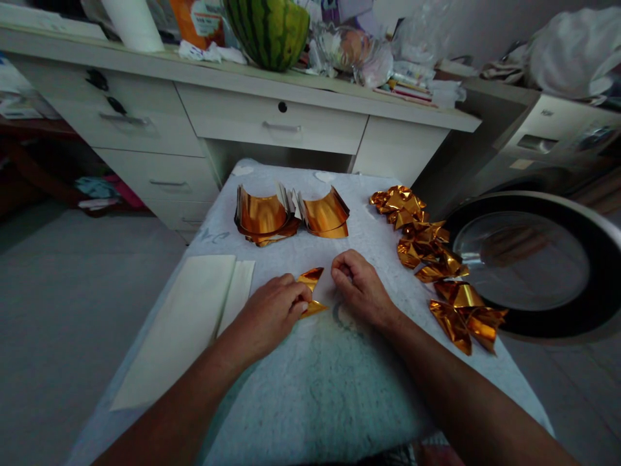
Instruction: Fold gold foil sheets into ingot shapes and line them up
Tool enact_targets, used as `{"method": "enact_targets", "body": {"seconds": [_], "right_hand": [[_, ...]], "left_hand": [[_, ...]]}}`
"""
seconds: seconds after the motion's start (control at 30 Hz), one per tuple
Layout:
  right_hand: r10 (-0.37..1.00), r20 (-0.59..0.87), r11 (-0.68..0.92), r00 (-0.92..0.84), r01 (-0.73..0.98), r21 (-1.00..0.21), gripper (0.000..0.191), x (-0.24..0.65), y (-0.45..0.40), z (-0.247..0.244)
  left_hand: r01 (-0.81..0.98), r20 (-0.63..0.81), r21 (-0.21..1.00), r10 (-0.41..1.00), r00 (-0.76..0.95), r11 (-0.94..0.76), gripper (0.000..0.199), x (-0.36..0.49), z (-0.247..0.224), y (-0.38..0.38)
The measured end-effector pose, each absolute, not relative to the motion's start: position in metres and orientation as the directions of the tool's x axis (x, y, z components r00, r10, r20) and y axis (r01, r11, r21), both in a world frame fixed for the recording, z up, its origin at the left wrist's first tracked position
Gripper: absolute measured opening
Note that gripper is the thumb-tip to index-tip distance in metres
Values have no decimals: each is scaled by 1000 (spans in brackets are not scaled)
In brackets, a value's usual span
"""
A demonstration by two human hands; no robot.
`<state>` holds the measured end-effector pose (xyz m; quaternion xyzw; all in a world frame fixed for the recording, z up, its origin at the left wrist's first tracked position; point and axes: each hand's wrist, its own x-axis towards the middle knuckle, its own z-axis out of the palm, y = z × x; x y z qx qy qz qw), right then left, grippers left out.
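Near the middle of the cloth-covered table point(301, 388), my left hand point(279, 305) pinches a small folded piece of gold foil point(313, 279), whose two pointed ends stick out to the right. Just right of the foil, my right hand point(358, 283) is curled with its fingers bent together, apart from the foil; whether anything small sits in its fingertips is hidden. Beyond the hands stand two stacks of curved gold foil sheets point(264, 215), side by side. Folded gold foil pieces point(412, 249) lie in a row along the right side.
White paper sheets point(182, 317) lie on the table's left side. A white drawer desk point(281, 123) stands behind, bearing a cut watermelon point(269, 32), an orange pouch point(198, 24) and plastic bags. The open round door point(528, 259) of a washing machine borders the right edge.
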<state>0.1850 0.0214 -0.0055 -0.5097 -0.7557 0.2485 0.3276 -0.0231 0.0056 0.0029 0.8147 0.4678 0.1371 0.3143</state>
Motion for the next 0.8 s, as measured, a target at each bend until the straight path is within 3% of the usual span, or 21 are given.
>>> {"method": "enact_targets", "body": {"seconds": [0.1,0.27,0.4,0.57,0.8], "right_hand": [[906,315,422,-283,673,-607,21,181,27,-11],[908,244,418,-339,738,-529,25,174,29,-14],[915,196,403,-354,756,-516,20,171,28,-11],[924,174,380,-341,757,-531,4,171,30,-11],[923,168,383,-347,774,-504,21,169,28,-12]], "left_hand": [[698,-67,619,862,503,-359,18,-21,1,5],[710,-56,607,871,488,-359,16,-19,-1,3],[767,39,547,926,377,-335,4,-21,-3,2],[880,62,415,972,227,-232,31,-24,-7,1],[849,70,461,965,253,-256,20,-21,-7,0]]}}
